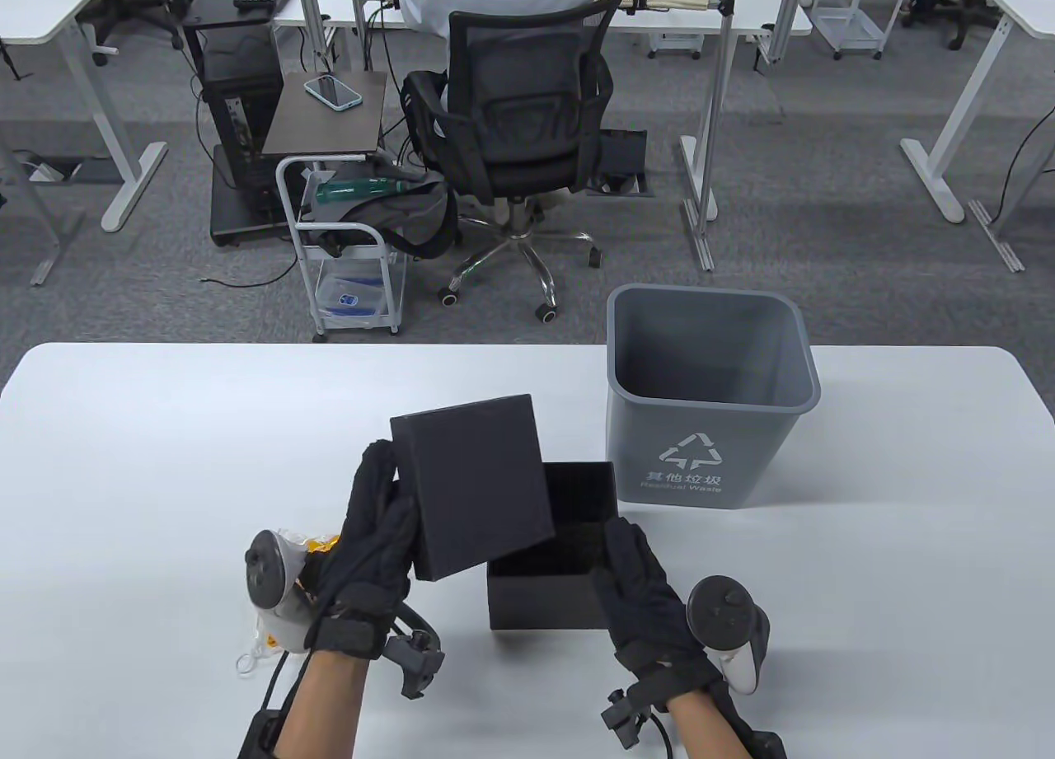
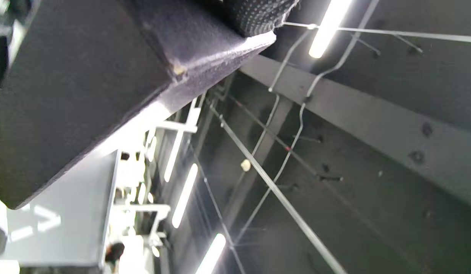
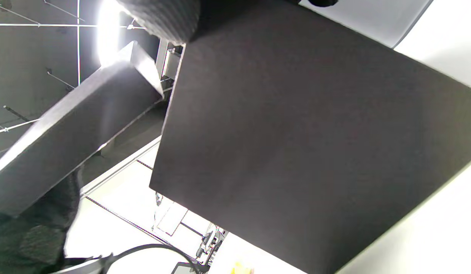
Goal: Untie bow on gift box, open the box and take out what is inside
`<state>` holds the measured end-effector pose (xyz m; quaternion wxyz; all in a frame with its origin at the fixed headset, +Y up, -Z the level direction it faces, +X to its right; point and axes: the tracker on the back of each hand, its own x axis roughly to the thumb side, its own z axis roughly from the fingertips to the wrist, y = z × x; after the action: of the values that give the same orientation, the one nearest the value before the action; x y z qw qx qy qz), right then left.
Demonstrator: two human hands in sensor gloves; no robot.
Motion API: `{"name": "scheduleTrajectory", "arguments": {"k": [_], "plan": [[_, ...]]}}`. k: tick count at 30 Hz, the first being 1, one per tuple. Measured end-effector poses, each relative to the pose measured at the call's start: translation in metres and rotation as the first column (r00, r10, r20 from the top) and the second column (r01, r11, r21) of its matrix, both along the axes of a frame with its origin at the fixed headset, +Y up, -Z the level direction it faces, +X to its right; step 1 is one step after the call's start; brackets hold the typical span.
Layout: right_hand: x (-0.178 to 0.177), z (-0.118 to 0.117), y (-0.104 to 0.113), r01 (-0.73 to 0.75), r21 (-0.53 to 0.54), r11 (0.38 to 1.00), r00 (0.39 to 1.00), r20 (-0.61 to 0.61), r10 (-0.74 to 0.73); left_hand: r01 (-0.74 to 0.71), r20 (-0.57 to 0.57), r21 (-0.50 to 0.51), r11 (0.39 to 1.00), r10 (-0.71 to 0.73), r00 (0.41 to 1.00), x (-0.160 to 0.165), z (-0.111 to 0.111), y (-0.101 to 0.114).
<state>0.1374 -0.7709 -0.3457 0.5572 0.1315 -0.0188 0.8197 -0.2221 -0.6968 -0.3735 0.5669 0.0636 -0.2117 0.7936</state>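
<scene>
The black box base (image 1: 569, 573) stands open on the white table (image 1: 165, 446), and its inside looks dark; I cannot make out any contents. My left hand (image 1: 375, 528) holds the black lid (image 1: 471, 483) lifted and tilted above the base's left side, its fingers along the lid's left edge. My right hand (image 1: 639, 586) grips the base at its near right corner. The left wrist view shows the lid (image 2: 79, 87) close up, and the right wrist view shows the base's wall (image 3: 315, 144) with the lid (image 3: 72, 125) to its left. A yellow and white ribbon (image 1: 284, 619) lies behind my left hand.
A grey waste bin (image 1: 705, 396) stands on the table just beyond and right of the box. Past the table's far edge are an office chair (image 1: 515, 116), a small cart (image 1: 350, 240) and other desks, with a seated person at one.
</scene>
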Motion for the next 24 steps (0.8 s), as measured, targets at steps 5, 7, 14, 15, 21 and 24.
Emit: {"name": "scheduleTrajectory", "arguments": {"k": [5,7,14,15,21,24], "plan": [[0.000,0.000,0.000,0.005,-0.001,1.000,1.000,-0.005,-0.005,-0.126,0.081,-0.148,0.981,0.138,0.987,0.017,-0.019,-0.041],[0.001,0.000,0.000,0.020,-0.009,1.000,1.000,-0.011,-0.020,-0.153,0.073,-0.202,0.967,0.171,0.983,0.023,-0.022,-0.055],[0.005,-0.002,-0.005,0.127,-0.054,0.990,0.989,-0.068,-0.131,-0.161,0.057,-0.266,0.950,0.183,0.982,0.034,-0.027,-0.082],[0.006,-0.003,-0.005,0.134,-0.057,0.989,0.988,-0.072,-0.138,-0.158,0.060,-0.276,0.948,0.181,0.982,0.034,-0.027,-0.084],[0.007,-0.003,-0.005,0.153,-0.065,0.986,0.984,-0.087,-0.158,-0.022,0.065,-0.263,0.964,0.040,0.997,0.033,-0.027,-0.094],[0.008,-0.004,-0.006,0.158,-0.071,0.985,0.981,-0.098,-0.165,0.058,0.057,-0.283,0.957,-0.043,0.997,0.033,-0.026,-0.095]]}}
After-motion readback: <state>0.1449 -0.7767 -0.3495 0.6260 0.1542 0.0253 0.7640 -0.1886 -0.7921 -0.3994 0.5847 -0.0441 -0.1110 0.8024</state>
